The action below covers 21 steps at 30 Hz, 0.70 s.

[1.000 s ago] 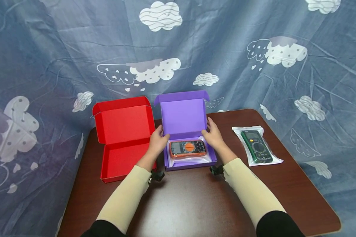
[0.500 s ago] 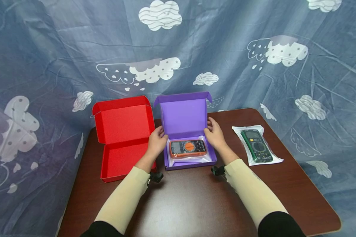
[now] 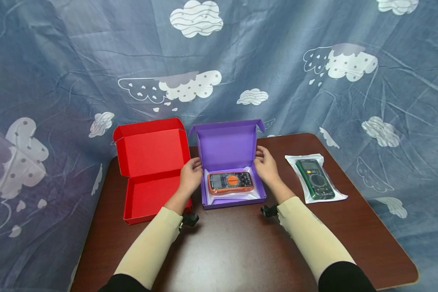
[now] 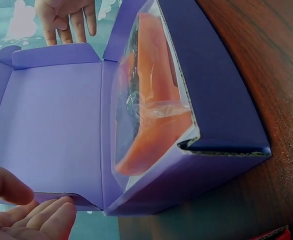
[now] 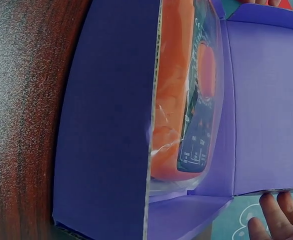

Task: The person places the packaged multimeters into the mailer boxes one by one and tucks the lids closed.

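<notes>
An orange multimeter [image 3: 230, 182] in a clear plastic bag lies face up in the open purple box [image 3: 226, 166], whose lid stands up and leans slightly forward. My left hand [image 3: 190, 176] is at the lid's left edge; in the left wrist view its fingers [image 4: 54, 217] lie along the side flap, with the thumb near the lid's inner face. On the other side, my right hand [image 3: 267, 166] has its fingertips right at the lid's right edge. Loosely bent fingers [image 5: 281, 215] show there in the right wrist view. Neither hand curls around the box.
An open red box [image 3: 153, 170] stands left of the purple one. At the right lies a green multimeter [image 3: 315, 180] in a white-edged plastic bag. All rest on a dark brown table [image 3: 226, 251], with a cloud-patterned blue curtain [image 3: 277, 48] behind.
The purple lid has tilted forward from a more upright position. My left hand has shifted slightly left and back from the box, and my right hand slightly right along the lid's edge.
</notes>
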Each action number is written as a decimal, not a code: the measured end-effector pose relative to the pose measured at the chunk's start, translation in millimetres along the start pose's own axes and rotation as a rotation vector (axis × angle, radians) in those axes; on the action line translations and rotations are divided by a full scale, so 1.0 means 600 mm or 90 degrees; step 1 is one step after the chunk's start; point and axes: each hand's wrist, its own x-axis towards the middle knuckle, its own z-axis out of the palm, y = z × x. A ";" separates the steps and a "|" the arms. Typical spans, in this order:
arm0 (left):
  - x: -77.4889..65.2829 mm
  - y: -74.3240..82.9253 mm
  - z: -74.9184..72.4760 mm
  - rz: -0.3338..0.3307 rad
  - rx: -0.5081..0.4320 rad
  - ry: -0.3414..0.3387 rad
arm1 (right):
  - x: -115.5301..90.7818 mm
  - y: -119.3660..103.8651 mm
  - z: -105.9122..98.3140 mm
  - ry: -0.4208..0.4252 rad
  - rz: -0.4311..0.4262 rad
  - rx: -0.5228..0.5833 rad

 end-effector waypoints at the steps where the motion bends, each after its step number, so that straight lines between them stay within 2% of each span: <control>1: 0.000 0.000 0.000 -0.001 0.001 0.002 | 0.000 0.001 -0.001 0.001 -0.001 0.000; 10: -0.004 -0.001 -0.001 -0.015 0.019 0.013 | -0.005 0.007 -0.008 0.005 -0.007 -0.009; 21: -0.012 0.005 -0.003 -0.012 0.020 0.009 | -0.008 0.015 -0.014 0.002 -0.008 0.041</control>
